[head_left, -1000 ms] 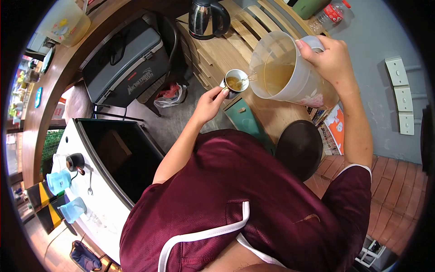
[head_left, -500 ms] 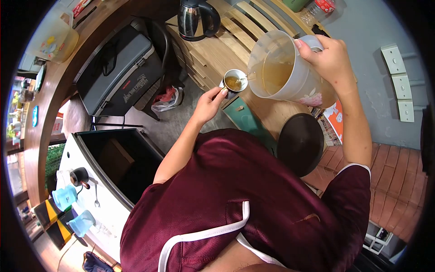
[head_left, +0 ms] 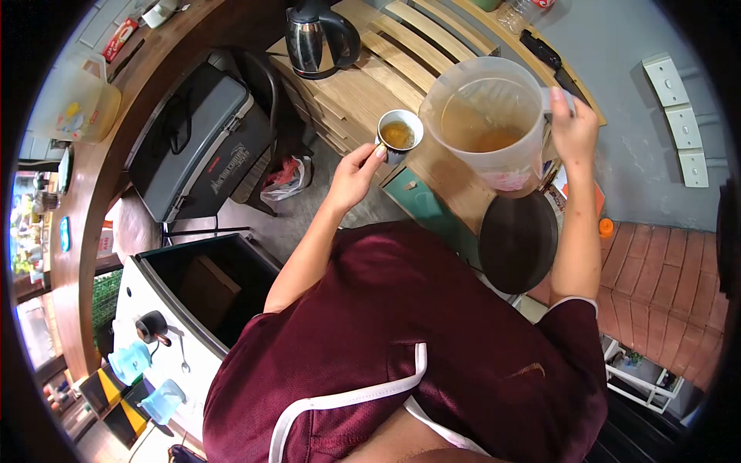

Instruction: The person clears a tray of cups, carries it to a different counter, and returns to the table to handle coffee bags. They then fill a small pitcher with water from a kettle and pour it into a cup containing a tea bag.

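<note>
My left hand pinches a small dark cup with a white inside by its handle. Amber liquid stands in the cup. My right hand grips the handle of a large translucent plastic pitcher with a pink flower print. Amber liquid lies in the pitcher too, which is held close to upright, its rim just right of the cup. No stream runs between the two. A round dark lid-like disc sits below the pitcher.
A black and steel electric kettle stands on the slatted wooden bench. To the left are a grey cooler box, a plastic bag and an open dark bin-like box. Another pitcher is on the curved counter.
The pitcher has tipped back toward upright and the stream into the cup has stopped. My right hand has come down a little. The cup stays in my left hand.
</note>
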### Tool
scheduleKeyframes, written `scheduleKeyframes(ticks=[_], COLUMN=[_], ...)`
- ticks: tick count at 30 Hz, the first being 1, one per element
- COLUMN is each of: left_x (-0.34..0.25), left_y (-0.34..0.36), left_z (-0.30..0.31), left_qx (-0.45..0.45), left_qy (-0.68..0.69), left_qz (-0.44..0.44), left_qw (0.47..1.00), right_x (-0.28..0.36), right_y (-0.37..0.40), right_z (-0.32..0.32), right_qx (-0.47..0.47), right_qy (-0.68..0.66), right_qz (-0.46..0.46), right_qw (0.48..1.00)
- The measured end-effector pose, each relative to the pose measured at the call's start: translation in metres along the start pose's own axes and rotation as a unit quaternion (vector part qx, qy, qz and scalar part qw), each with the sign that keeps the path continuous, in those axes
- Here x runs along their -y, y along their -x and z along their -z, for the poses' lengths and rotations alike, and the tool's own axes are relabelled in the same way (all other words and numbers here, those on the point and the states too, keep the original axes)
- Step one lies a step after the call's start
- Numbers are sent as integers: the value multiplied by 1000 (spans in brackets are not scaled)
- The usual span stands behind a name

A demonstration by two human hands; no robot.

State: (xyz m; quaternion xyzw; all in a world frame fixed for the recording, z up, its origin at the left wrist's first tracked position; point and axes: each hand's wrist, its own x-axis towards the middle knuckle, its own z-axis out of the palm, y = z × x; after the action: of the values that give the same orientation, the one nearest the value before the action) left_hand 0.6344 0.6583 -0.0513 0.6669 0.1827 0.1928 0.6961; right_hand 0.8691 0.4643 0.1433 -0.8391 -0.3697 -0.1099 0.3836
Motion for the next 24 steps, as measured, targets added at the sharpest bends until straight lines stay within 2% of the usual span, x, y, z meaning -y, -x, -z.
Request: scheduleKeyframes(ticks=[2,3,5,6,7,9,11,12,16,18,22,24], left_x=[-7,-9,-11,-8,-8,-9,-2,1,12,21,25,28], left_y=[-2,-3,-4,-5,-5,-7,-11,-12,-18,-22,-23,-19], left_z=[3,5,9,9,10,13,14,14,13,10,-1,-6], left_qx=[-16,-15,-18,-32,-30,-40,-50,-53,-58,-61,-70,-78], left_qy=[19,17,6,8,4,30,30,21,18,26,44,98], left_qz=[28,28,20,6,7,18,24,26,53,54,74,75], left_qw=[999,999,1000,999,1000,999,998,998,997,996,994,989], right_x=[-47,-60,-79,-91,-103,-126,-140,-146,-171,-183,-188,-190], right_y=[11,19,39,47,59,82,102,108,136,144,151,154], right_z=[-1,-3,-9,-19,-27,-41,-60,-74,-102,-116,-124,-126], right_qx=[-76,-77,-152,-183,-185,-215,-229,-275,-259,-325,-344,-360], right_qy=[21,20,-56,-136,-138,-223,-231,-191,-165,-202,-196,-247], right_qz=[-60,-61,-157,-171,-174,-276,-267,-211,-229,-241,-230,-206], right_qw=[995,995,974,959,957,910,907,918,924,892,889,876])
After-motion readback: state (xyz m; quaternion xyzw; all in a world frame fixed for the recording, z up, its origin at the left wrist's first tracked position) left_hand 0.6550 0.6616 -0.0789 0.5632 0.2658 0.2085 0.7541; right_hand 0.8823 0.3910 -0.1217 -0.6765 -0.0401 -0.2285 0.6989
